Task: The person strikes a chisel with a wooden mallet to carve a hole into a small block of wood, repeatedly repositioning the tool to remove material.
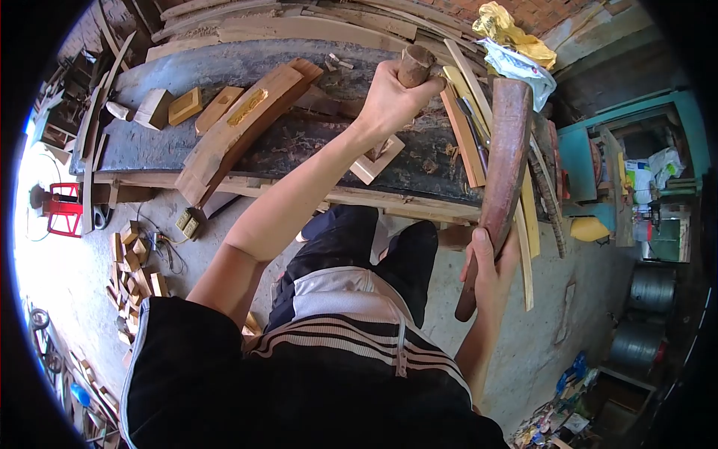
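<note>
My left hand (393,101) is closed around the round wooden handle of a chisel (416,66), its worn end up; the blade is hidden by my hand and forearm. Below that wrist, a small wooden block (378,161) with a square recess lies on the bench, partly covered by my arm. My right hand (490,262) grips a long dark wooden mallet (506,150) like a club near its narrow lower end. The mallet's broad end points up, to the right of the chisel and apart from it.
On the dark bench (149,75) lie a long mortised timber (243,123) and several small blocks (185,106). Wood strips and tools (467,135) lie at the right, near plastic bags (516,52). Offcuts (134,262) are heaped on the floor by a red stool (63,209).
</note>
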The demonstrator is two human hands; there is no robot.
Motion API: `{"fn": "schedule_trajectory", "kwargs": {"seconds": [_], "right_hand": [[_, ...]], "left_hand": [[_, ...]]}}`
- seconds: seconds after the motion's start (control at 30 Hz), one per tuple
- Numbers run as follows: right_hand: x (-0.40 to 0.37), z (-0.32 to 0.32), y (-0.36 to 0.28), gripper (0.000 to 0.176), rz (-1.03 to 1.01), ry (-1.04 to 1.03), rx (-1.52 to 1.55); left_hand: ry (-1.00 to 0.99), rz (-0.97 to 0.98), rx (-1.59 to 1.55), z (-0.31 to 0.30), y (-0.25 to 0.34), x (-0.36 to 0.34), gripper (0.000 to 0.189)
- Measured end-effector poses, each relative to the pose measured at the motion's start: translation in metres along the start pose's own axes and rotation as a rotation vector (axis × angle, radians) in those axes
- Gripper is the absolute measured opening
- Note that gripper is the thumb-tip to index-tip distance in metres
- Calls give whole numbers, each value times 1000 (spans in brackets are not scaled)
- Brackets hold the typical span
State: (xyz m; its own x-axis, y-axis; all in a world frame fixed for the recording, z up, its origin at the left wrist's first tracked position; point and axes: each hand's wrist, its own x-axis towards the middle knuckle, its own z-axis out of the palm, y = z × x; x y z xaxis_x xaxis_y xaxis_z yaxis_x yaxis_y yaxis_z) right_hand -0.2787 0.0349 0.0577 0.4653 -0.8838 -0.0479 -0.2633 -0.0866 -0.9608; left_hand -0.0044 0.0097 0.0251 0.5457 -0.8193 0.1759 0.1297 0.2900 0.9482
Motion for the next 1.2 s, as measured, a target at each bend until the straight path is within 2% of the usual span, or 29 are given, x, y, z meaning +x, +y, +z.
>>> {"fn": "schedule_trajectory", "kwargs": {"seconds": [0.13, 0.17, 0.2, 0.23, 0.3, 0.33, 0.4, 0.43, 0.47, 0.53, 0.57, 0.6, 0.67, 0.7, 0.73, 0.8, 0.83, 0.87, 0.93, 0.97, 1.0, 1.07, 1.13, 1.2], "right_hand": [[7, -1, -10, 45, -18, 8, 16], [10, -4, -11, 44, -124, 74, -8], [13, -4, -14, 44, -228, 138, -32], [14, -3, -27, 44, -222, 131, -29], [19, -5, -63, 31, -439, 56, 236], [22, -4, -68, 31, -439, 55, 234], [29, 0, -75, 27, -556, 129, 102], [46, -13, -57, 30, -644, 26, -221], [49, -18, -35, 30, -652, 20, -224], [51, 2, -28, 44, -516, -20, -543], [47, -2, -30, 44, -394, -21, -479], [43, -2, -36, 44, -404, -31, -479], [30, 1, -48, 43, -250, 77, -142], [26, 1, -50, 44, -340, 98, -58], [25, 3, -49, 44, -337, 100, -57], [25, 6, -46, 45, -523, 120, -40], [29, 3, -36, 46, -557, 120, -308], [32, 5, -33, 46, -561, 124, -309], [35, 9, -30, 41, -435, -1, -514], [31, 7, -37, 35, -335, -48, -376], [26, 8, -41, 35, -336, -60, -374], [16, 12, -47, 35, -337, 43, -61], [17, 13, -47, 35, -370, 66, 1], [29, 10, -34, 34, -477, 10, -466]], "left_hand": [[-6, 92, 71, 13, -10, -2, 18], [-14, 128, 80, 15, -11, -4, 16], [-97, 74, 141, 13, 0, -9, 18], [-90, 92, 162, 16, -2, -11, 20], [-72, 143, 191, 29, -10, -11, 25], [-71, 143, 189, 34, -15, -11, 25], [-101, 239, 166, 42, -20, -18, 19], [-144, 136, 247, 41, -12, -22, 23], [-153, 155, 278, 44, -16, -23, 24], [-68, 307, 254, 50, -20, -25, 25], [-63, 313, 254, 51, -22, -24, 25], [-75, 294, 253, 49, -21, -22, 25], [-83, 259, 257, 45, -22, -24, 25], [-80, 262, 245, 45, -22, -24, 26], [-82, 267, 231, 45, -22, -24, 26], [-109, 241, 232, 45, -22, -25, 26], [-129, 216, 237, 45, -21, -25, 27], [-132, 220, 236, 46, -21, -25, 27], [-79, 314, 173, 49, -21, -26, 26], [-71, 323, 175, 48, -21, -24, 26], [-91, 292, 194, 44, -21, -24, 26], [-104, 247, 216, 38, -23, -29, 25], [-121, 268, 206, 38, -20, -29, 25], [-137, 269, 187, 40, -17, -29, 22]]}}
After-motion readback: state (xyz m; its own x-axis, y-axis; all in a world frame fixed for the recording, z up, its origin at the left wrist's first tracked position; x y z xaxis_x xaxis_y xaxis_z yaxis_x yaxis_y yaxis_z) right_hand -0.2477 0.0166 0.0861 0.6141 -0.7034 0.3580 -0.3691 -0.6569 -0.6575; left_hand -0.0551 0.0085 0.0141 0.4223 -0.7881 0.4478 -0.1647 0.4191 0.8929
